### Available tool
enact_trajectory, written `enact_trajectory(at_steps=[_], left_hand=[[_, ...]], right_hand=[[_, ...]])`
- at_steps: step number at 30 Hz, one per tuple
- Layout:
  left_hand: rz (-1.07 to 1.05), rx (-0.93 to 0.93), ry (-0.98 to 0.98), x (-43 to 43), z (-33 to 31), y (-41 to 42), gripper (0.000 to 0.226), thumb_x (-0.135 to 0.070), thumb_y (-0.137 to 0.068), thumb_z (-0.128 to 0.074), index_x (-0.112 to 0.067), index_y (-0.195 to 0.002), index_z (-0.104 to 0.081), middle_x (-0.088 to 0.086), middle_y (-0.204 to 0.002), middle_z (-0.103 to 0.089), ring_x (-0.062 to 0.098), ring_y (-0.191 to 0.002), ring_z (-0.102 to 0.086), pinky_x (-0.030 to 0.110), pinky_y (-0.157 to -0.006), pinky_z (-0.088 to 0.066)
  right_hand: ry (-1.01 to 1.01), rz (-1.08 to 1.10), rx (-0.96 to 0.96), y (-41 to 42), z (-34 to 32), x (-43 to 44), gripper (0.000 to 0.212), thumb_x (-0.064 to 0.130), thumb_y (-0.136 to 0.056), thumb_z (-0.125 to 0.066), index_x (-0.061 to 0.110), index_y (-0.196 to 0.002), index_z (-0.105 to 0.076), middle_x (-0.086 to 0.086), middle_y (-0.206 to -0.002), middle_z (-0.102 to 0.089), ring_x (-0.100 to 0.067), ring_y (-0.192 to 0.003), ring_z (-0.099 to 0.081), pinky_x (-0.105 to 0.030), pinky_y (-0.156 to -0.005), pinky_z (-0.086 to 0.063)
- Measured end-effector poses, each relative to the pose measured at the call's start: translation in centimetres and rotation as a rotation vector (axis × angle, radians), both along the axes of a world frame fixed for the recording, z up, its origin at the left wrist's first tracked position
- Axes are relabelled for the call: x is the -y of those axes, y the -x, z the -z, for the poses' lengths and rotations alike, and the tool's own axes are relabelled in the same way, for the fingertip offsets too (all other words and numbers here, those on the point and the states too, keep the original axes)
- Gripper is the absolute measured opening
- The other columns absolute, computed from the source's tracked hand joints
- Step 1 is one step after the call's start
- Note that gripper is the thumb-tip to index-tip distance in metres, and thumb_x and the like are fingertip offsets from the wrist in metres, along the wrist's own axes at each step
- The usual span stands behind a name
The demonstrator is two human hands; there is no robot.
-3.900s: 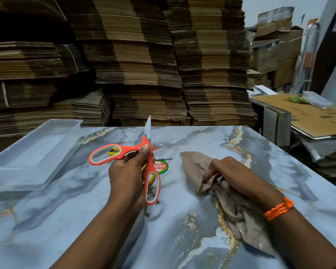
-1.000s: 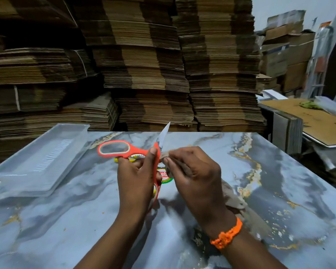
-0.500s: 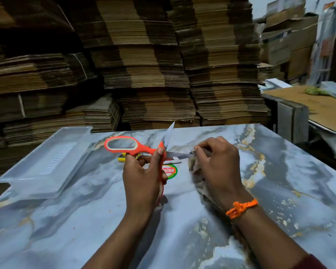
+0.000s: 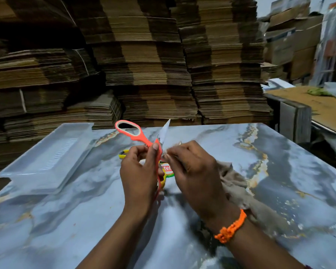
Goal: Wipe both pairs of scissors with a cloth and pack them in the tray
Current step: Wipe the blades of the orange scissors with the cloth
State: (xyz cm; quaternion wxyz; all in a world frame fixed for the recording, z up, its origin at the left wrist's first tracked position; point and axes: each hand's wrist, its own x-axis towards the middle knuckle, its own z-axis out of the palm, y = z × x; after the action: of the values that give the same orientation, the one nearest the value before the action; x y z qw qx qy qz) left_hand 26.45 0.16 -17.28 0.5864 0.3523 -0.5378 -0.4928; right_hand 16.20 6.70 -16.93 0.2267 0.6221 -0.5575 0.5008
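Note:
My left hand (image 4: pixel 139 171) grips the orange-handled scissors (image 4: pixel 133 133) at the pivot, blades spread, one blade pointing up and away. My right hand (image 4: pixel 192 171) pinches the brown cloth (image 4: pixel 239 189) against the other blade, which is hidden under the cloth and fingers. The cloth trails down onto the table by my right wrist. A second pair of scissors with yellow handles (image 4: pixel 123 153) lies on the table behind my hands, mostly hidden. The white plastic tray (image 4: pixel 47 158) sits at the table's left edge with nothing in it.
The marble-pattern table (image 4: pixel 279 171) carries a round red-and-green sticker (image 4: pixel 168 169) under my hands. Tall stacks of flattened cardboard (image 4: pixel 144 65) rise just beyond the far edge. A cardboard-covered bench (image 4: pixel 318 105) stands to the right.
My right hand with the cloth has slid back along the blade toward the pivot. The left hand has tipped the scissors more upright, raising the orange handle loop.

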Motion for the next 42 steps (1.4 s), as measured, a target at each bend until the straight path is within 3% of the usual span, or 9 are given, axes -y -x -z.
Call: enact_trajectory(at_steps=[5, 10, 16, 20, 24, 28, 30, 39, 42], left_hand=[[0.077, 0.070, 0.043, -0.3, -0.4, 0.0, 0.029, -0.033, -0.097, -0.069, -0.005, -0.093, -0.069, 0.007, -0.067, -0.068, 0.019, -0.046, -0.058, 0.029, -0.042, -0.049], [0.165, 0.120, 0.013, -0.4, -0.6, -0.7, 0.031, -0.031, -0.095, -0.070, -0.002, -0.086, -0.070, 0.008, -0.058, -0.062, 0.014, -0.041, -0.054, 0.019, -0.037, -0.038], [0.192, 0.089, -0.021, 0.0, -0.6, -0.9, 0.029, -0.026, -0.096, -0.071, 0.001, -0.085, -0.071, 0.015, -0.055, -0.060, 0.023, -0.046, -0.053, 0.022, -0.040, -0.042], [0.187, 0.105, -0.041, 0.7, -0.5, -1.0, 0.028, -0.025, -0.096, -0.071, 0.001, -0.086, -0.072, 0.019, -0.057, -0.063, 0.019, -0.044, -0.055, 0.024, -0.042, -0.045], [0.230, 0.081, -0.083, 1.6, -0.3, -1.3, 0.025, -0.023, -0.096, -0.071, 0.000, -0.085, -0.072, 0.038, -0.070, -0.064, 0.027, -0.053, -0.053, 0.029, -0.047, -0.047], [0.246, 0.115, -0.063, 1.5, -0.2, -1.1, 0.025, -0.026, -0.095, -0.072, -0.006, -0.079, -0.073, 0.019, -0.055, -0.062, 0.022, -0.045, -0.056, 0.024, -0.041, -0.044], [0.241, 0.131, -0.051, 1.4, -0.2, -1.2, 0.027, -0.026, -0.095, -0.072, -0.004, -0.080, -0.073, 0.024, -0.057, -0.062, 0.021, -0.043, -0.056, 0.025, -0.040, -0.046], [0.268, 0.067, -0.163, 1.5, -0.2, -1.1, 0.027, -0.015, -0.097, -0.069, 0.000, -0.075, -0.069, 0.014, -0.050, -0.057, 0.019, -0.037, -0.049, 0.021, -0.038, -0.041], [0.257, 0.054, -0.167, 1.9, -0.6, -1.6, 0.025, -0.018, -0.096, -0.071, -0.002, -0.076, -0.070, 0.024, -0.063, -0.060, 0.021, -0.044, -0.050, 0.025, -0.040, -0.045]], right_hand=[[-0.095, -0.073, 0.003, 0.7, 0.3, 0.5, 0.018, 0.005, -0.092, -0.069, 0.010, -0.109, -0.075, -0.007, -0.093, -0.066, -0.023, -0.082, -0.066, -0.034, -0.074, -0.055], [-0.219, -0.084, -0.067, 2.1, 0.0, 0.2, 0.010, 0.007, -0.089, -0.071, 0.010, -0.097, -0.077, -0.008, -0.088, -0.065, -0.024, -0.077, -0.065, -0.038, -0.067, -0.055], [-0.318, -0.076, -0.146, 2.4, -0.2, -0.5, 0.010, 0.008, -0.089, -0.073, 0.011, -0.096, -0.078, -0.008, -0.084, -0.062, -0.024, -0.068, -0.061, -0.038, -0.056, -0.053], [-0.463, -0.065, -0.166, 4.1, -0.2, -0.8, 0.013, 0.007, -0.084, -0.079, 0.015, -0.094, -0.081, -0.008, -0.086, -0.065, -0.027, -0.072, -0.064, -0.042, -0.061, -0.055], [-0.256, -0.093, 0.010, 5.8, -1.6, -1.9, 0.015, 0.006, -0.086, -0.073, 0.012, -0.097, -0.081, -0.005, -0.087, -0.070, -0.016, -0.078, -0.069, -0.029, -0.072, -0.053], [-0.267, -0.054, -0.254, 3.7, -2.1, 0.5, 0.010, 0.014, -0.089, -0.071, 0.012, -0.094, -0.079, -0.006, -0.086, -0.067, -0.025, -0.078, -0.059, -0.028, -0.067, -0.039], [-0.298, -0.043, -0.335, 3.3, -1.3, 1.2, 0.007, 0.012, -0.088, -0.074, 0.012, -0.094, -0.077, -0.007, -0.085, -0.065, -0.026, -0.077, -0.056, -0.030, -0.063, -0.038], [-0.570, -0.126, -0.527, 6.6, -0.1, -1.2, 0.022, 0.002, -0.079, -0.085, 0.014, -0.096, -0.077, -0.007, -0.085, -0.062, -0.027, -0.078, -0.057, -0.027, -0.060, -0.036], [-0.473, -0.140, -0.426, 7.8, -1.0, -2.0, 0.017, 0.008, -0.088, -0.076, 0.014, -0.104, -0.077, -0.004, -0.089, -0.064, -0.021, -0.081, -0.055, -0.027, -0.066, -0.039]])
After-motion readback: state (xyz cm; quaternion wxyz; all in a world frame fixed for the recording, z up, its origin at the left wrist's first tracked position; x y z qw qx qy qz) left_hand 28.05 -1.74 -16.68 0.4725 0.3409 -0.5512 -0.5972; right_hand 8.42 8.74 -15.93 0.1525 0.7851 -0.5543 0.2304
